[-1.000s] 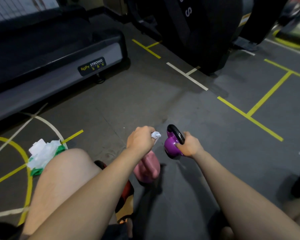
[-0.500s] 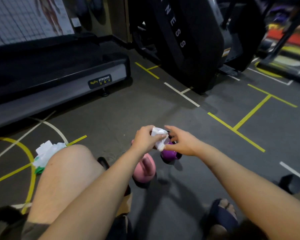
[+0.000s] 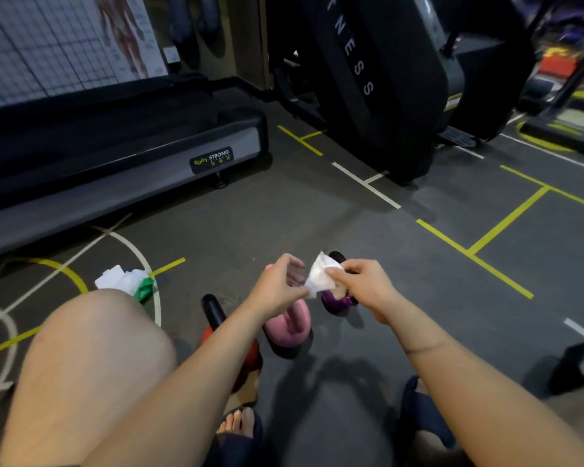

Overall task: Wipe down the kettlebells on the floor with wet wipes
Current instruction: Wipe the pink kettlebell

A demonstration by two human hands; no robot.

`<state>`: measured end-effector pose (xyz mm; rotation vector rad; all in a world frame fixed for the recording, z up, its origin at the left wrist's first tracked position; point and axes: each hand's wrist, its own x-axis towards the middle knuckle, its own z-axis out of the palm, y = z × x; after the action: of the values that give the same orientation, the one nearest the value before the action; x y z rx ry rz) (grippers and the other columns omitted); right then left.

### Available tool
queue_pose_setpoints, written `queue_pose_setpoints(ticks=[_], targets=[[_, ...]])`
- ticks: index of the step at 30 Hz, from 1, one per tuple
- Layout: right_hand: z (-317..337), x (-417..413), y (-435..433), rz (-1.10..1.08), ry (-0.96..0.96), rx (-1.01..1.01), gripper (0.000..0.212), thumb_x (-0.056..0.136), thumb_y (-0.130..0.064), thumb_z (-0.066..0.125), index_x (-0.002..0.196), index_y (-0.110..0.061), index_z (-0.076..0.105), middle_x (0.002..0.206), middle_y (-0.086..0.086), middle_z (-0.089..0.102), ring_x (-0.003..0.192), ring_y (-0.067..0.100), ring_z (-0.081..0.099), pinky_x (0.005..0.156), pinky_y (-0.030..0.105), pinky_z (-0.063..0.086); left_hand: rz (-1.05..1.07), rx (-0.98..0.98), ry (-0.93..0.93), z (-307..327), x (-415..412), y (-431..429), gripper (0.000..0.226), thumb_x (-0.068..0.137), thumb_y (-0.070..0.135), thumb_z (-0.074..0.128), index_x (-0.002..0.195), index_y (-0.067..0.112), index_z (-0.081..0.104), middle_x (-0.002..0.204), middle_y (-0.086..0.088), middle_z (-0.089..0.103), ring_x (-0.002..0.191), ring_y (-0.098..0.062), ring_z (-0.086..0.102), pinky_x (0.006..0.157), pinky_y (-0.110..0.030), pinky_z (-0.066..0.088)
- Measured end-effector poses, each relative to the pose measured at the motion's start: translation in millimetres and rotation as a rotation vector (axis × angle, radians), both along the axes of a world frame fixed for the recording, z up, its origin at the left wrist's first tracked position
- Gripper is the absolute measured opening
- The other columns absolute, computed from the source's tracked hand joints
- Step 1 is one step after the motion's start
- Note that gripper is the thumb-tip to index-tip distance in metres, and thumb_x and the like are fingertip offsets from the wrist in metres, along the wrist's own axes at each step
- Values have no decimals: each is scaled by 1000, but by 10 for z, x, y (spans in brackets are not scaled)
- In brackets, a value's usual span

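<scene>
both hands hold the small crumpled white wet wipe (image 3: 319,276) in the air just above the round purple kettlebell (image 3: 338,301) on the dark grey floor (image 3: 317,214). the left hand (image 3: 279,288) pinches its lower corner and the right hand (image 3: 363,284) pinches its upper edge, fingers narrow on the sheet. pulled apart too hard, the thin damp wipe could tear or slip free and land on the dusty floor. the round pink kettlebell (image 3: 289,326) stands just beside, easily knocked.

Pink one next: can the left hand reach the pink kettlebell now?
Probably yes: the left hand is just above the pink kettlebell, nothing between, though it pinches the wipe with the right hand.
</scene>
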<state>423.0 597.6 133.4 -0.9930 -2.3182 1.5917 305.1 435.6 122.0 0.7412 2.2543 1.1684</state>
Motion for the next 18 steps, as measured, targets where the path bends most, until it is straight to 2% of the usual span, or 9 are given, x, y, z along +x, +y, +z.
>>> queue_pose_setpoints(ticks=[2, 4, 6, 8, 10, 13, 15, 17, 18], targets=[[-95, 47, 85, -119, -47, 52, 24, 83, -35, 71, 69, -17, 65, 58, -5, 61, 58, 14, 54, 58, 27, 42, 152, -99, 16, -140, -67, -63, 31, 87, 21, 71, 114, 17, 56, 98, -1, 70, 87, -11, 64, 73, -20, 44], [-158, 127, 150, -159, -115, 38, 19, 85, -32, 66, 74, -17, 62, 66, -2, 61, 66, 18, 56, 60, 29, 43, 279, -255, 9, -302, -151, -101, 30, 92, 30, 63, 115, 11, 57, 108, -8, 69, 106, -27, 64, 82, -28, 44], [-224, 191, 163, -178, -149, -15, 19, 85, -32, 62, 81, -13, 61, 75, 2, 65, 73, 24, 62, 66, 32, 51, 325, -388, -67, -464, -195, -116, 47, 93, 44, 60, 118, 4, 60, 116, -15, 69, 113, -34, 62, 87, -33, 46], [-291, 227, 130, -176, -152, -67, 20, 84, -32, 61, 85, -12, 60, 82, 6, 69, 80, 26, 69, 76, 41, 59, 352, -433, -164, -635, -249, -78, 65, 85, 61, 57, 113, 3, 66, 113, -19, 71, 108, -36, 66, 89, -34, 53], [-366, 234, 80, -154, -122, -120, 19, 84, -29, 61, 90, -11, 60, 88, 10, 70, 82, 25, 71, 78, 45, 61, 386, -411, -276, -782, -278, 27, 71, 77, 70, 58, 100, 3, 66, 105, -21, 71, 100, -36, 70, 89, -42, 58], [-452, 268, 21, -161, -80, -170, 17, 87, -25, 62, 92, -9, 59, 93, 16, 70, 81, 27, 73, 73, 46, 62, 494, -287, -412, -684, -176, 221, 55, 84, 61, 68, 79, 8, 54, 77, -16, 66, 82, -33, 72, 77, -43, 62], [-513, 293, 12, -161, -101, -173, 21, 88, -28, 64, 92, -8, 60, 88, 17, 71, 77, 29, 74, 72, 47, 62, 565, -206, -474, -601, -156, 317, 47, 89, 51, 70, 79, 8, 52, 68, -11, 60, 77, -29, 66, 71, -36, 58], [-531, 334, 10, -139, -133, -164, 25, 88, -31, 64, 90, -6, 61, 83, 18, 72, 76, 31, 73, 71, 48, 62, 615, -170, -484, -672, -160, 416, 44, 88, 47, 71, 79, 9, 52, 65, -11, 59, 78, -27, 62, 79, -34, 54], [-539, 347, 22, -142, -136, -167, 26, 88, -31, 64, 90, -6, 61, 82, 18, 72, 74, 31, 73, 70, 48, 62, 635, -149, -520, -763, -191, 469, 48, 82, 52, 75, 86, 7, 56, 70, -14, 64, 80, -26, 65, 86, -35, 55]])
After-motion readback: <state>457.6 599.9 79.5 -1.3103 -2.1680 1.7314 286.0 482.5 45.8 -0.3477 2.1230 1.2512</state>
